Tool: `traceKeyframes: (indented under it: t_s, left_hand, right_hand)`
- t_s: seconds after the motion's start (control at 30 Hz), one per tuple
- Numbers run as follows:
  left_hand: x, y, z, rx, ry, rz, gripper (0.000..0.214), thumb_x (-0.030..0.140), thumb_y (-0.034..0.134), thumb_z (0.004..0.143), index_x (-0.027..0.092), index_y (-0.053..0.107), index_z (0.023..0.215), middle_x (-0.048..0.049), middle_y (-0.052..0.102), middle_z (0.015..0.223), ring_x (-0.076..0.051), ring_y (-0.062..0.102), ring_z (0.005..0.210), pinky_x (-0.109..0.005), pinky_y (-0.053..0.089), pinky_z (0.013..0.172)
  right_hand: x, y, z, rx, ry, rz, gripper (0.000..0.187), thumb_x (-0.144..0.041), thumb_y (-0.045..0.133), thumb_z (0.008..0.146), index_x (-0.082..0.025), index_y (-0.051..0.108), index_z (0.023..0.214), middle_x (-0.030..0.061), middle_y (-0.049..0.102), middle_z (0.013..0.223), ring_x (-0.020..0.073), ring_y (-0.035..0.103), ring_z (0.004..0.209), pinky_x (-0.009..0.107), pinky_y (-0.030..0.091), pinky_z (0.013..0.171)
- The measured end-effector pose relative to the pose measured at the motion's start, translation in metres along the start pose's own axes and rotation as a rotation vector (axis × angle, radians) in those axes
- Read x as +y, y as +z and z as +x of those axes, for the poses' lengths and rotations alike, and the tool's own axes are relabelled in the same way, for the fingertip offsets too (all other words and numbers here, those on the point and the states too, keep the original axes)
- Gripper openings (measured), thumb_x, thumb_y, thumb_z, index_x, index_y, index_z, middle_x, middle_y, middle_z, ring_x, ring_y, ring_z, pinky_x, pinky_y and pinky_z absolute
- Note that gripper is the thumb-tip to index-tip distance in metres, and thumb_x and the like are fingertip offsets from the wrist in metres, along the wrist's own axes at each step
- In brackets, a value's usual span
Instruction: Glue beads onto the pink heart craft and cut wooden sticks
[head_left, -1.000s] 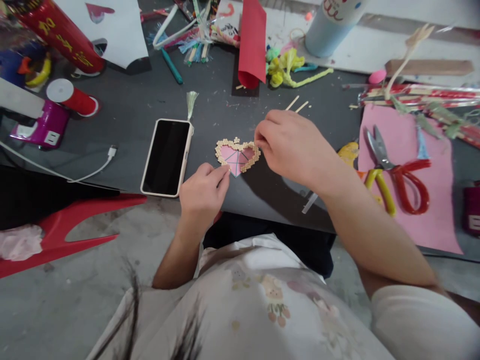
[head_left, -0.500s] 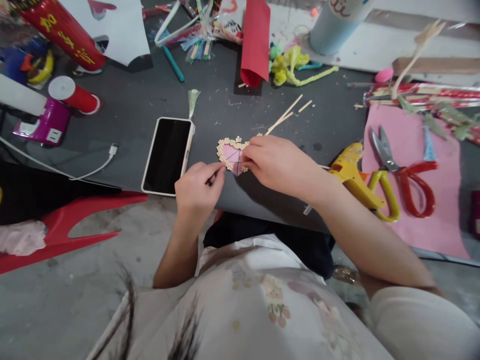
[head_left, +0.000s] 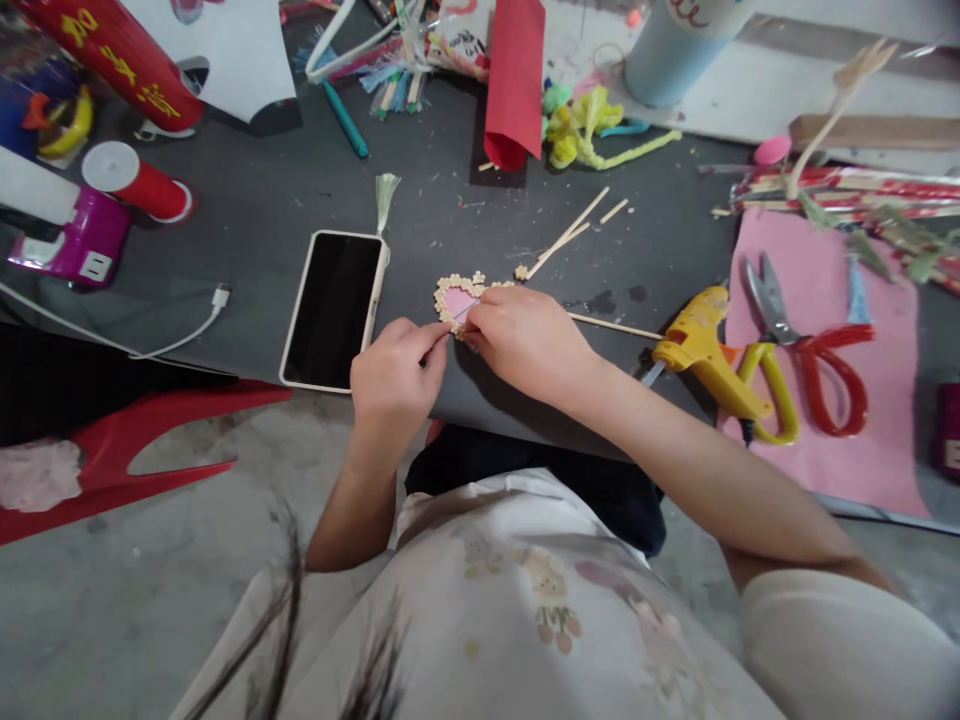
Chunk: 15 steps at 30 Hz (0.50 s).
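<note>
A small pink heart (head_left: 459, 298) edged with pale, bead-like bits lies on the dark table between my hands. My left hand (head_left: 395, 370) is closed, its thumb and forefinger pinching at the heart's lower left edge. From the right, my right hand (head_left: 525, 332) reaches over the heart and covers much of it. Its fingers are pressed together at the heart's middle; whatever they hold is hidden. Beyond that hand lie a little cluster of the pale bits (head_left: 521, 272) and several thin wooden sticks (head_left: 562, 245).
A phone (head_left: 334, 310) lies left of my left hand. On the right, a yellow glue gun (head_left: 701, 345) and red-handled scissors (head_left: 832, 375) rest by pink paper (head_left: 885, 430). Red rolled paper (head_left: 514, 85), yellow fuzzy pieces (head_left: 585, 130) and a red spool (head_left: 146, 185) stand farther back.
My right hand has shifted left and toward me over the heart, covering more of its middle. The small pale cluster and a stick behind the hand now show. My left hand stays nearly still.
</note>
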<state>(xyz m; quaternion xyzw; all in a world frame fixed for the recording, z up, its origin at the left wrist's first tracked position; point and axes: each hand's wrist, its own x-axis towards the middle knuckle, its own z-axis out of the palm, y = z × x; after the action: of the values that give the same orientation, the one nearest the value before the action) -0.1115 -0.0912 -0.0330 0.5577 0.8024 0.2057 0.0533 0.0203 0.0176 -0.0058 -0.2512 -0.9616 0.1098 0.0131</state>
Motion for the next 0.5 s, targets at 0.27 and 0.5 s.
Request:
traceKeyframes:
  t_s: [0.27,0.5]
  left_hand:
    - [-0.0024,0.0001,-0.0012,-0.023,0.012,-0.029,0.027,0.035,0.050,0.093,0.030,0.074,0.106,-0.0012,0.066,0.080,-0.015,0.062,0.077,-0.027,0.035,0.059]
    - [-0.0031,-0.0015,0.0003,-0.045,0.034,-0.003,0.026,0.035,0.051,0.093,0.031,0.073,0.108,-0.0013,0.069,0.085,-0.015,0.064,0.079,-0.027,0.036,0.060]
  right_hand:
    - [0.0003,0.0017,0.0015,0.008,0.008,0.010,0.020,-0.014,0.049,0.090,-0.013,0.069,0.089,0.0109,0.070,0.089,0.0231,0.061,0.085,0.033,0.036,0.068]
    - [-0.0001,0.0027,0.0025,0.018,0.002,0.003,0.021,-0.013,0.049,0.090,-0.012,0.069,0.088,0.0114,0.069,0.086,0.0228,0.060,0.083,0.033,0.035,0.067]
